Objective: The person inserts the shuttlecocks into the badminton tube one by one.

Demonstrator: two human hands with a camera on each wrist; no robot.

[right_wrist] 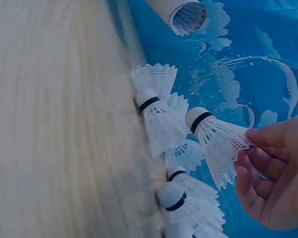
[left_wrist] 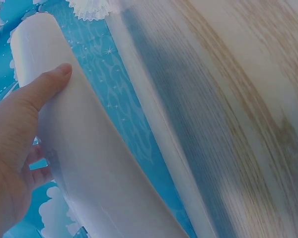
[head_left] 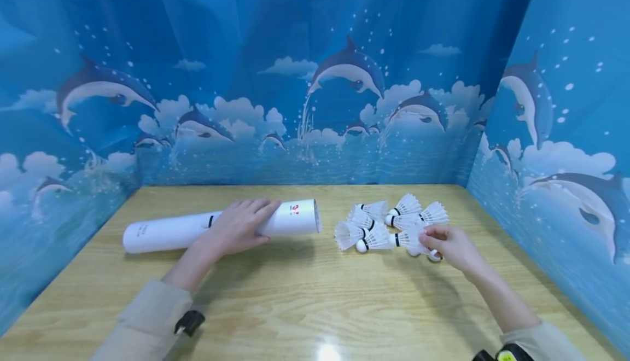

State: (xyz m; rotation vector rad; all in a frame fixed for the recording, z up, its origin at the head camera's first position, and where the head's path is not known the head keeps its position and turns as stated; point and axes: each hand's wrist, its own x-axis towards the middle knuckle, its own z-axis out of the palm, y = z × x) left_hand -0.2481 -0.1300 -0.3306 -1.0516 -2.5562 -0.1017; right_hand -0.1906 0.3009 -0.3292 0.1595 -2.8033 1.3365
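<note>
Backdrop (head_left: pixel 246 158): dolphin-printed, hanging behind the table and also running along its right side.
Table (head_left: pixel 315 301): one, wood-grained, sitting under all the work.
Tube (head_left: pixel 169 233): one, white, stretching over the table's left half, its mouth facing the shuttlecocks; whether it is touching the wood, cannot tell. At least one netted skirt is showing inside.
Loose shuttlecocks (head_left: pixel 361 219): lying bunched on the right half; counting at least eight, overlap hiding the exact number.
Left hand (head_left: pixel 235 227): gripping the tube's barrel, thumb and fingers wrapping opposite sides; a firm, level hold is probably serving best.
Right hand (head_left: pixel 453 249): pinching one shuttlecock by its skirt edge.
Held shuttlecock (right_wrist: pixel 218 141): one, cork pointing away from the fingers, towards the tube's side. Skirt is looking thin, so light pinching at the rim is likely sparing it.
</note>
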